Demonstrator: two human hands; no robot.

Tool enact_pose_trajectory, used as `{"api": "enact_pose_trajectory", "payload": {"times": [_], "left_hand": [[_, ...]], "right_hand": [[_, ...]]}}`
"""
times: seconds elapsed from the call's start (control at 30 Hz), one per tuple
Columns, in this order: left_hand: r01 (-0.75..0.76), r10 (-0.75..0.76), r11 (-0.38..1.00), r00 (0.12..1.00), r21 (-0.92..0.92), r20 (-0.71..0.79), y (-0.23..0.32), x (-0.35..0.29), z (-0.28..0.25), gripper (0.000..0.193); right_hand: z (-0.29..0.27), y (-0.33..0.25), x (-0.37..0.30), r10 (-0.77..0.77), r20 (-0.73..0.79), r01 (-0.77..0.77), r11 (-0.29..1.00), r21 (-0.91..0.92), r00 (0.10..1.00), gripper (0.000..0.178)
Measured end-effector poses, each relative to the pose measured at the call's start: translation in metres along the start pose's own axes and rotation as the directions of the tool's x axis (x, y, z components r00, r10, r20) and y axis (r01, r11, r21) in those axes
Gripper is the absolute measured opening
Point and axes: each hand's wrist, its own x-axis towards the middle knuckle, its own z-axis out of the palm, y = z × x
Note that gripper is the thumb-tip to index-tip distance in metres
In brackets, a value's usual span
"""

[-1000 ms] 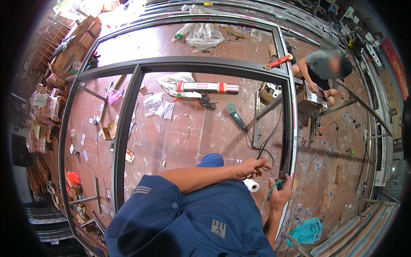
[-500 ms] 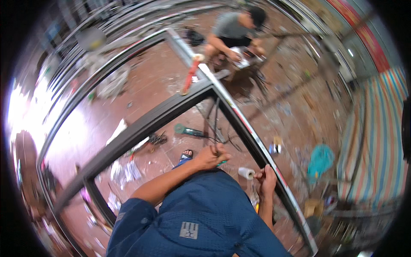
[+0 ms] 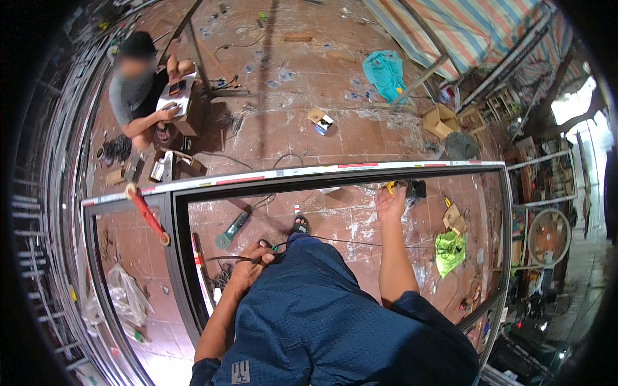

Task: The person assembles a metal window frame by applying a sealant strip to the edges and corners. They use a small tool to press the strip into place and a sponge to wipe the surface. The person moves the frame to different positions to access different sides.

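Observation:
A large dark grey metal frame (image 3: 168, 257) with white tape along its far rail stands around me at waist height. My left hand (image 3: 248, 265) is closed near my waist on a thin black strip (image 3: 222, 258). A small green-handled tool (image 3: 275, 248) pokes out at its fingertips, its working end too small to make out. My right hand (image 3: 391, 204) reaches out to the far rail, fingers stretched, beside a small yellow object (image 3: 390, 186); whether they touch I cannot tell. A red tool with pale ends (image 3: 148, 215) lies across the frame's left part.
A green angle grinder (image 3: 235, 228) lies on the tiled floor inside the frame. Beyond it, far left, a person (image 3: 132, 90) sits at a box, writing. A teal bag (image 3: 384, 76), cardboard box (image 3: 440, 120), bright green bag (image 3: 450, 252) and fan (image 3: 548, 237) are around.
The view has swung to the right, so the seated person now shows at the far left. My right hand has shifted along the rail and its fingers have straightened; my left stays near my waist.

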Motion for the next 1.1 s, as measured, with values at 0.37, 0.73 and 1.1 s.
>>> {"api": "enact_pose_trajectory", "payload": {"times": [0.37, 0.73, 1.1], "left_hand": [[0.143, -0.147, 0.985, 0.988, 0.097, 0.038, 0.002, 0.006, -0.009, 0.025], [0.068, -0.079, 0.996, 0.959, 0.048, 0.274, -0.014, 0.068, -0.046, 0.019], [0.417, -0.359, 0.742, 0.908, -0.525, 0.213, -0.055, 0.053, -0.042, 0.013]], "right_hand": [[0.047, -0.001, 0.039, -0.265, -0.224, 0.262, 0.964, -0.042, 0.938, 0.031], [0.071, 0.09, -0.036, -0.282, -0.092, 0.264, 0.949, -0.173, 0.955, 0.041], [0.036, 0.02, 0.069, -0.551, -0.202, 0.517, 0.832, -0.199, 0.809, 0.03]]}}
